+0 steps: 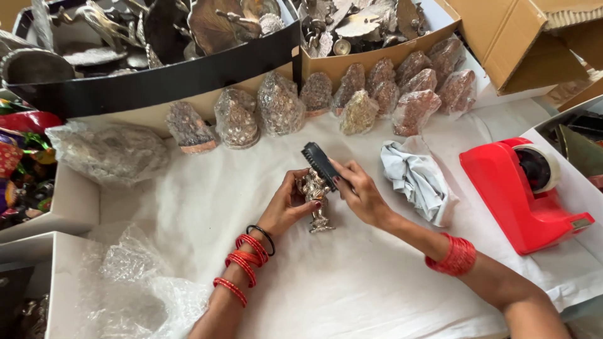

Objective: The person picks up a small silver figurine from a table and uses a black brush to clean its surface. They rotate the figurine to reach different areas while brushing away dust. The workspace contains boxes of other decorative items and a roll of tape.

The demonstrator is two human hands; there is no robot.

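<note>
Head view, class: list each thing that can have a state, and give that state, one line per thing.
Left hand: holding the small metal figurine upright.
Right hand: gripping the dark brush, pressed against the figurine's top.
Grey cloth: crumpled, lying loose.
Red tape dispenser: loaded with a roll, untouched.
Wrapped figurines: bubble-wrapped, standing in a row.
Cardboard box: flaps open.

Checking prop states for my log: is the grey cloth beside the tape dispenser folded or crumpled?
Crumpled: the grey cloth lies bunched in irregular creases on the white paper.
</note>
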